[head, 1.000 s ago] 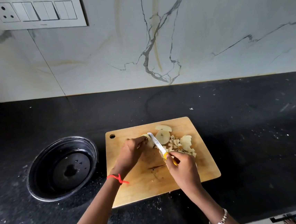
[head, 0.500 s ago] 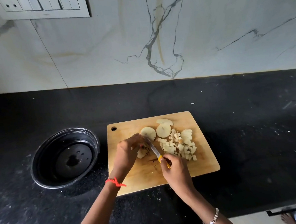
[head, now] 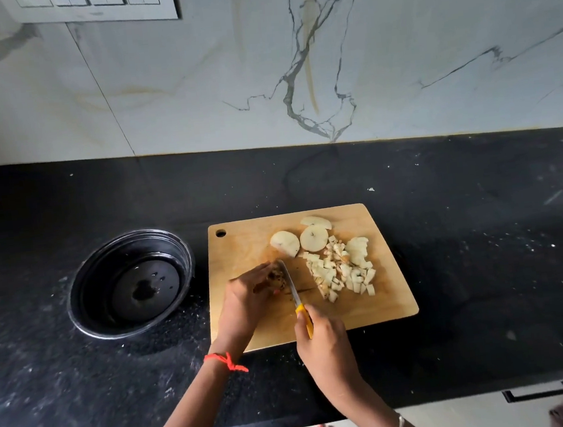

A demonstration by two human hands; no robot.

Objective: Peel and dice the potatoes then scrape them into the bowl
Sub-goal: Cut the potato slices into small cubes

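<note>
A wooden cutting board (head: 248, 244) lies on the black counter. On its left part my left hand (head: 246, 296) holds down a potato piece (head: 277, 277). My right hand (head: 323, 343) grips the yellow handle of a knife (head: 297, 298), whose blade lies right beside that piece. Round potato slices (head: 313, 237) lie at the back of the board. A heap of diced potato (head: 340, 269) lies to the right of the blade. The dark bowl (head: 85, 294) stands on the counter left of the board, with no potato in it.
The black counter (head: 482, 245) extends on all sides, flecked with white crumbs. A marble wall (head: 292, 57) with a switch panel (head: 95, 4) rises behind. The counter's front edge runs along the bottom, with a drawer handle (head: 539, 391) below at right.
My left hand drew the potato piece toward the board's near left, away from the slices. The knife followed and now lies along that piece. The camera tilted, shifting the scene slightly.
</note>
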